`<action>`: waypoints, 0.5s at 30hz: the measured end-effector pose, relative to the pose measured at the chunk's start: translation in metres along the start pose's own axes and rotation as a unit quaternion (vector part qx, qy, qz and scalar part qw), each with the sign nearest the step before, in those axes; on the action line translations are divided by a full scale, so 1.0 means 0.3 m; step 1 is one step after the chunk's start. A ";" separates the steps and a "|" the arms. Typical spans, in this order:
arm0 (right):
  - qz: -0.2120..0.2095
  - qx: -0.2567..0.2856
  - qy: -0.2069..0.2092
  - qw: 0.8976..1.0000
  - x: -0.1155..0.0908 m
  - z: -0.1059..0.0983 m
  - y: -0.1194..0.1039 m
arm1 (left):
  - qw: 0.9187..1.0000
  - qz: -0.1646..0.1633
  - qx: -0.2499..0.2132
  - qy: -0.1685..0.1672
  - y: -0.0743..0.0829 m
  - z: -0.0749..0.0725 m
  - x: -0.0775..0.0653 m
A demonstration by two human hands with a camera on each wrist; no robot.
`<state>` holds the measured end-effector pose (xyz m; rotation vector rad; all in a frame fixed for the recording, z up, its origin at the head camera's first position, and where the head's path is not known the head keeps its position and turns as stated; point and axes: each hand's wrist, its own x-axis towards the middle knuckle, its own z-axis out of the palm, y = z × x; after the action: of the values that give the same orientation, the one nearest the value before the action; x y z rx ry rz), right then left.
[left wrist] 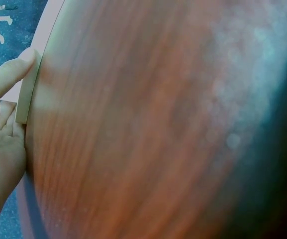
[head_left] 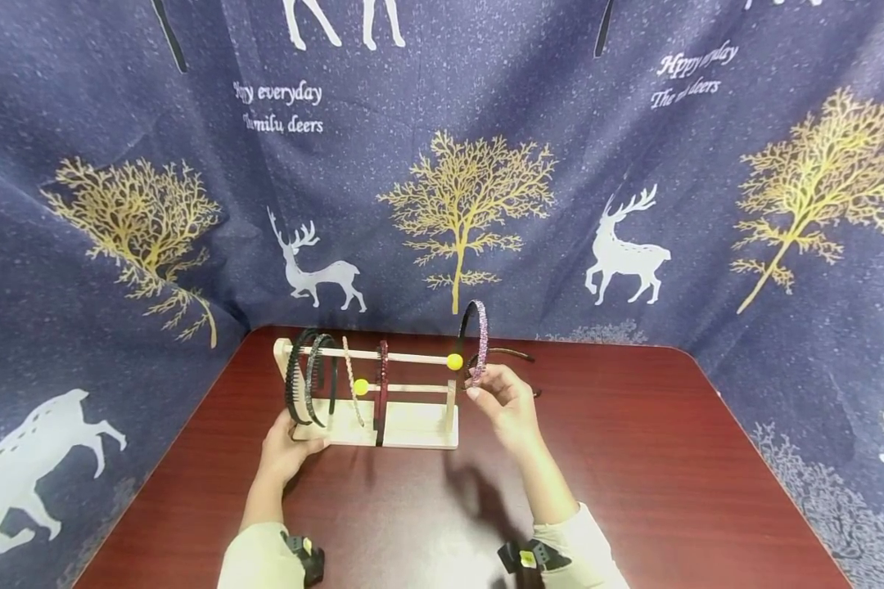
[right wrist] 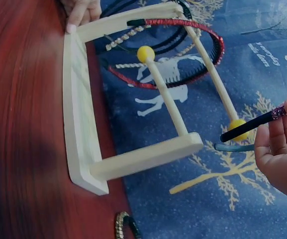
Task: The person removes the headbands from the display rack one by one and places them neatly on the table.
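Note:
A pale wooden headband stand has two rods tipped with yellow balls. My left hand grips the left end of its base, thumb along the front edge in the left wrist view. With thumb and fingers, my right hand pinches a purple glittery headband, held upright beside the yellow ball of the upper rod. Its black tips lie close to that ball in the right wrist view. From the upper rod hang a red headband, a thin beaded one and several dark ones.
Behind my right hand, another headband lies on the reddish-brown table. A blue cloth printed with deer and trees hangs behind the table and along its sides.

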<state>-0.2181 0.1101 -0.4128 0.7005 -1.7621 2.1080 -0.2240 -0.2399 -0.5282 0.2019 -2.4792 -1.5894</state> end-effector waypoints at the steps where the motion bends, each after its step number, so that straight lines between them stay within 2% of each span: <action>1: -0.007 0.003 -0.001 1.000 0.001 -0.006 0.001 | 1.000 0.001 -0.002 0.000 0.001 0.000 0.000; 3: -0.024 0.011 -0.006 1.000 0.004 -0.021 0.007 | 1.000 0.002 -0.003 0.001 0.003 -0.001 0.000; 4: -0.039 0.023 -0.011 0.999 0.008 -0.043 0.057 | 1.000 0.002 -0.003 0.002 0.004 -0.001 -0.001; 8: -0.058 0.017 -0.011 0.998 0.010 -0.077 0.070 | 1.000 0.002 0.006 0.005 0.009 -0.003 -0.005; 10: -0.053 0.004 0.001 0.999 0.010 -0.094 0.072 | 1.000 0.001 0.006 0.004 0.010 -0.003 -0.006; 11: -0.042 -0.011 0.012 0.999 0.005 -0.088 0.024 | 1.000 0.000 0.005 0.002 0.011 -0.003 -0.006; 15: -0.020 -0.009 0.046 0.999 0.001 -0.116 0.018 | 1.000 -0.006 -0.001 -0.003 0.005 -0.005 -0.004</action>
<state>-0.2273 0.1429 -0.4215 0.6185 -1.7032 2.0617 -0.2225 -0.2404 -0.5264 0.2120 -2.4867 -1.5986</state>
